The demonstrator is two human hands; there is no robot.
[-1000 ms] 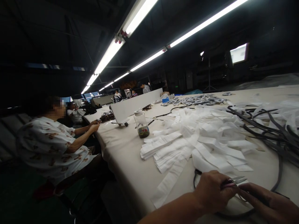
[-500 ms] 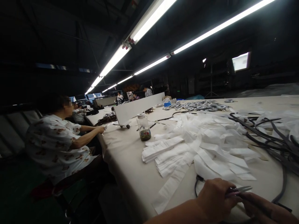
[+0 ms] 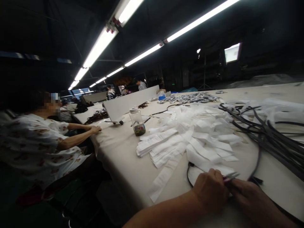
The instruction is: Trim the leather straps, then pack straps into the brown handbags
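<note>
Steel glints between a worker's hands: the small metal thread snips with a pinkish handle (image 3: pixel 231 178) remain clamped in the curled left hand (image 3: pixel 210 191), blades pointing right, as they did half a second earlier. The right hand (image 3: pixel 251 199) still lies knuckles-up against the tips, its fingers hidden, so its grip cannot be told. Both hands now sit higher and further left in the view than before, and the whole scene has slid leftward with them. A thin black cord (image 3: pixel 187 173) loops on the cloth just beside the left hand, as before. At the next seat, a co-worker in a floral-print shirt (image 3: pixel 35 142) now rests a hand (image 3: pixel 96 129) on the table edge. The long table covered in beige cloth (image 3: pixel 118 155) carries a spread heap of white fabric strips (image 3: pixel 190 136), a clear plastic bottle with a white cap (image 3: pixel 137 122) and a tangle of dark grey cords (image 3: pixel 273 136) at right. Further back lie a scatter of small silvery rings (image 3: pixel 190 98) and a white upright panel (image 3: pixel 128 103). Overhead, rows of fluorescent tube lights (image 3: pixel 99 47) cut through a dark workshop, more people work in the distance, and a small bright window (image 3: pixel 231 52) shows on the far wall.
</note>
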